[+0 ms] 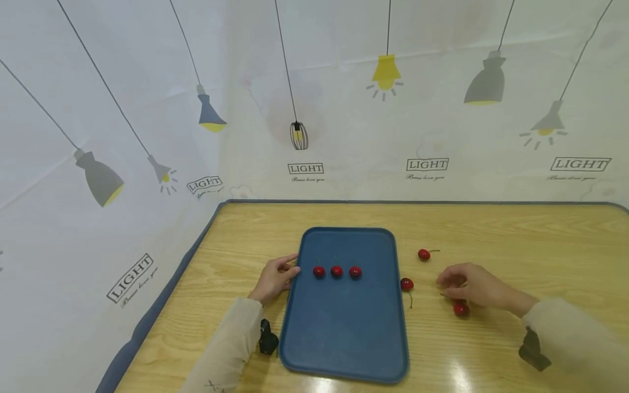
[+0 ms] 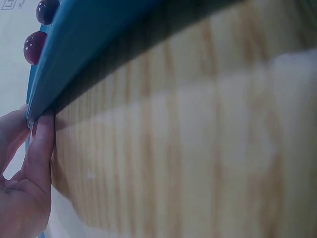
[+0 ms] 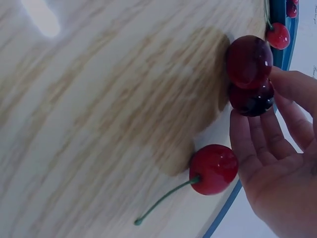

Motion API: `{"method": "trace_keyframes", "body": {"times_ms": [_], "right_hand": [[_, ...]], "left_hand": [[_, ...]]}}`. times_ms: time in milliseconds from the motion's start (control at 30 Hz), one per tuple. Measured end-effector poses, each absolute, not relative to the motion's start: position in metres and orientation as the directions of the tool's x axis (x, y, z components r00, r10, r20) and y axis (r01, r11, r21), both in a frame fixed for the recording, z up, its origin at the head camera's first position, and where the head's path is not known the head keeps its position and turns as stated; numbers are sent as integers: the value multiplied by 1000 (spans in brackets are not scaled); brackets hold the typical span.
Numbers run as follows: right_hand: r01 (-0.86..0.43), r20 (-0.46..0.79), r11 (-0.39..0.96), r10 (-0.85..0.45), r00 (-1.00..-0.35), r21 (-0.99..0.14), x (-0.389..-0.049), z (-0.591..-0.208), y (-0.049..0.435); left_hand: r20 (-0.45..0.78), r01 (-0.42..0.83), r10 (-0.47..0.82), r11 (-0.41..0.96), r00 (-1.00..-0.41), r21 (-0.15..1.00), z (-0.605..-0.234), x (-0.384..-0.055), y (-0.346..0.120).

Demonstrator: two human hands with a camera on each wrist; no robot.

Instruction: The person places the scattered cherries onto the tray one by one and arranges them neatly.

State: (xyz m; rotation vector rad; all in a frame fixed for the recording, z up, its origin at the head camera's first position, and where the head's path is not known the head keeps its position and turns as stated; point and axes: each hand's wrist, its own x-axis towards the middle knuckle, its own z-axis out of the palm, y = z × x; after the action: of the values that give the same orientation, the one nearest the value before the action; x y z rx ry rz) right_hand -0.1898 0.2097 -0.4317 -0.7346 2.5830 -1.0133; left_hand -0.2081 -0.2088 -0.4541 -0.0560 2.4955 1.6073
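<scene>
The left hand (image 1: 275, 279) pinches the left rim of a blue tray (image 1: 344, 327), its thumb and fingers meeting at the edge, and the tray lies on a wood-grain tabletop (image 1: 530, 234). In the farther half of the tray, three red cherries (image 1: 336, 271) sit side by side in a row. To the right, the right hand (image 1: 479, 286) reaches over the tabletop with bent fingers; whether they grip anything cannot be told. In the right wrist view, a pair of dark cherries (image 3: 250, 82) overlaps the fingertips, one partly in front of the other; in the head view they are partly hidden beneath the hand. A stemmed cherry (image 1: 407, 284) lies just beside the tray's right edge, its stem pointing toward the person, while a farther cherry (image 1: 424, 255) rests beyond it, stem pointing right. Pale sleeves (image 1: 233, 333) cover both forearms, and a dark device (image 1: 267, 341) shows at each wrist. Behind the tabletop hangs a whitish sheet (image 1: 344, 98) printed with lamps and the word LIGHT.
</scene>
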Motion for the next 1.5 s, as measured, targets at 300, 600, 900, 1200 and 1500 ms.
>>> {"method": "trace_keyframes", "body": {"times_ms": [300, 600, 900, 1200, 1500], "right_hand": [[-373, -42, 639, -537, -843, -673, -191, -435, 207], [-398, -8, 630, -539, -842, -667, -197, -436, 203], [-411, -2, 625, -551, -835, -664, -198, -435, 194], [-408, -4, 621, -552, -834, -669, -197, -440, 190], [-375, -42, 623, -550, -834, -686, -194, -438, 187]], "left_hand": [[-163, -124, 67, 399, -984, 909, -455, -208, -210], [-160, -119, 71, 398, -985, 910, -455, -210, -209], [-167, -126, 65, 412, -984, 902, -454, -210, -209], [-170, -129, 66, 409, -983, 903, -453, -208, -208], [-170, -127, 71, 406, -983, 905, -452, -207, -208]]}}
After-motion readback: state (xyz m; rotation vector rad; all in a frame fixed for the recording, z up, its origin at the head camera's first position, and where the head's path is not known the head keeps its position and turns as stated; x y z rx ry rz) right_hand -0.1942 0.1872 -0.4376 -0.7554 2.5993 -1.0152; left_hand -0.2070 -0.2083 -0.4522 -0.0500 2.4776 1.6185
